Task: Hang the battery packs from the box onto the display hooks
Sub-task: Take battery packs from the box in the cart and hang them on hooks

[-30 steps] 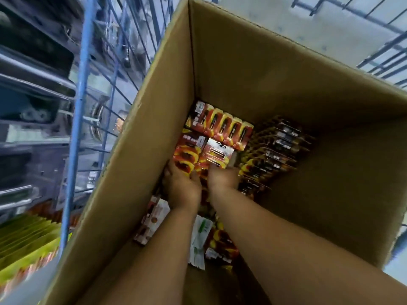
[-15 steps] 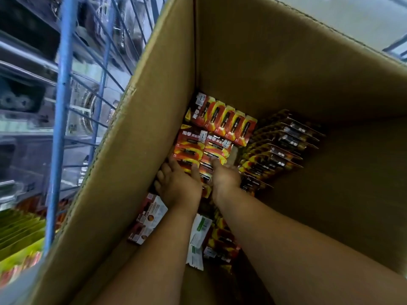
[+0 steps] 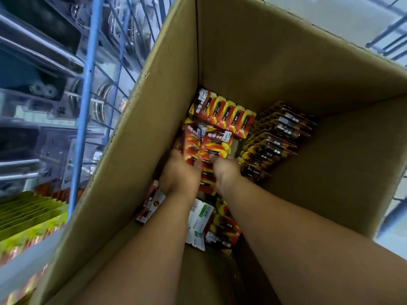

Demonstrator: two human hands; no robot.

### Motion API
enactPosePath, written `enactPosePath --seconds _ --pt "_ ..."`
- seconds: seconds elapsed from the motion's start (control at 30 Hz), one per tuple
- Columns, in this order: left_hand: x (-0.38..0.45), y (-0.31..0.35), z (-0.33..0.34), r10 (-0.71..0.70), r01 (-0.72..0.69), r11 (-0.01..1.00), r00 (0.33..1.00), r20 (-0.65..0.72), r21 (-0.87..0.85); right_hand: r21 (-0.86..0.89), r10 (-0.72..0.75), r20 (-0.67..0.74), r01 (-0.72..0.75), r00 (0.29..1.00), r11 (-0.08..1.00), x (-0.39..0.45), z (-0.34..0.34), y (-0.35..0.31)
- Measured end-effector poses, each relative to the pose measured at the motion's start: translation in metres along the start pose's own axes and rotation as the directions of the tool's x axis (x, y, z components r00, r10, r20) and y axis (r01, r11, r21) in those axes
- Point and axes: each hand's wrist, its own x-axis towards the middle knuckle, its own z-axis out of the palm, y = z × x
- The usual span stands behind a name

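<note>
Holding: your left hand (image 3: pixel 179 175) and right hand (image 3: pixel 224 170), side by side, each grip red battery packs (image 3: pixel 211 144).
Location: deep inside cardboard box (image 3: pixel 253 58), far-left corner.
Neighbouring stock: dark packs (image 3: pixel 277 137) just right of your hands.

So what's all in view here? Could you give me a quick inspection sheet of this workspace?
Surface: bottom of a deep cardboard box, mostly covered by packs.
Job's things: red and yellow battery packs in a row at the far corner; a fanned stack of dark packs to the right; none hung yet.
Clutter: white and green cards and red boxes lying loose near the arms.
Grippers: left hand and right hand both grip a bundle of packs.
Cables: nothing seen.
Surroundings: blue wire rack on the left; green packets below it.
</note>
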Motion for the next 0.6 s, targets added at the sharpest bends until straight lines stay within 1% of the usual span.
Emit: enactPosePath --seconds 0.07,0.1,0.2,0.27,0.33,0.4,0.5,0.57,0.6 --pt "-0.001 -0.004 -0.011 -0.015 0.038 0.967 0.996 0.089 -0.253 -0.045 -0.075 0.015 0.076 0.997 0.996 -0.011 0.002 -0.002" --pt "-0.002 -0.006 -0.017 0.012 0.026 0.948 0.993 0.116 -0.318 -0.074 -0.114 0.015 0.114 0.993 0.991 -0.017 0.000 -0.003" --pt "-0.017 -0.009 -0.042 0.068 0.007 0.929 0.980 0.189 -0.371 -0.134 -0.172 0.054 0.178 0.984 0.975 -0.046 -0.016 -0.013" --pt "-0.034 -0.010 -0.063 0.089 0.009 0.906 0.974 0.209 -0.423 -0.177 -0.172 0.140 0.196 0.975 0.965 -0.072 -0.032 -0.024" --pt "-0.059 -0.011 -0.090 0.140 -0.024 0.874 0.969 0.203 -0.485 -0.205 -0.183 0.228 0.230 0.956 0.951 -0.106 -0.050 -0.040" --pt "-0.090 -0.015 -0.119 0.206 -0.076 0.829 0.963 0.176 -0.554 -0.220 -0.218 0.316 0.295 0.923 0.930 -0.137 -0.067 -0.057" --pt "-0.140 -0.021 -0.161 0.267 -0.051 0.672 0.947 0.178 -0.739 -0.203 -0.285 0.443 0.405 0.850 0.892 -0.182 -0.086 -0.078" --pt "-0.172 -0.027 -0.182 0.267 -0.072 0.600 0.957 0.115 -0.797 -0.212 -0.298 0.511 0.454 0.806 0.865 -0.207 -0.094 -0.090" --pt "-0.187 -0.032 -0.191 0.244 -0.088 0.553 0.968 0.060 -0.829 -0.219 -0.297 0.556 0.482 0.776 0.849 -0.219 -0.097 -0.097"
